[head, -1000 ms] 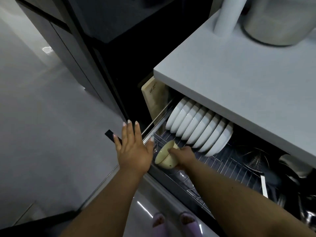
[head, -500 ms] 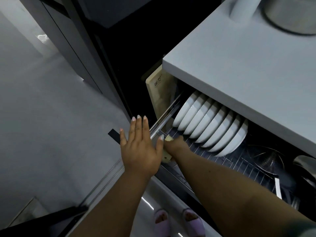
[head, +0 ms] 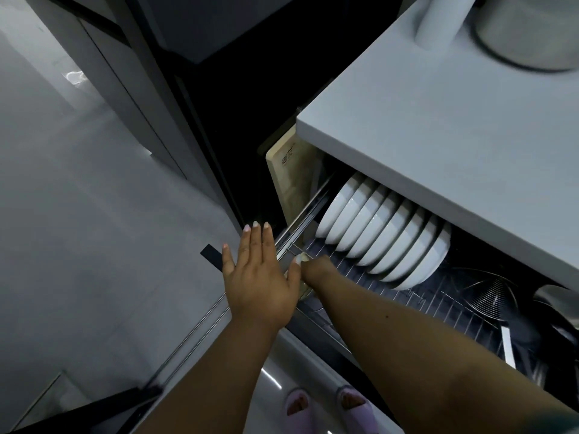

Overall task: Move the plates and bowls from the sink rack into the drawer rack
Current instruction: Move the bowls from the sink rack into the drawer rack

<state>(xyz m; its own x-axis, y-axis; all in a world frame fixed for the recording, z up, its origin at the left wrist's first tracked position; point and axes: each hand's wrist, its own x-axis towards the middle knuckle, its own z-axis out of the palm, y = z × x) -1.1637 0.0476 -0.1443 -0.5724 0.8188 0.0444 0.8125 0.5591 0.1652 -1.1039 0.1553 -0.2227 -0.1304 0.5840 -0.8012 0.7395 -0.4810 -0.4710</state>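
Note:
The drawer rack (head: 438, 303) is pulled out below the counter, a wire grid with several white bowls (head: 385, 242) standing on edge in a row. My right hand (head: 316, 270) reaches down into the rack's front left corner and is shut on a small cream bowl (head: 304, 291), which shows only as a sliver behind my left hand. My left hand (head: 260, 274) hovers flat, fingers spread, over the drawer's front left edge and holds nothing.
A wooden cutting board (head: 288, 180) stands upright at the drawer's left end. The grey countertop (head: 454, 130) overhangs the rack and carries a metal pot (head: 529, 29) and a white cylinder (head: 438, 20). Metal strainers (head: 488, 292) and utensils lie at the rack's right. My slippered feet (head: 326, 408) stand below.
My right hand has carried the cream bowl lower and further left into the rack's front corner, so it is now mostly hidden behind my left hand. The camera has shifted closer.

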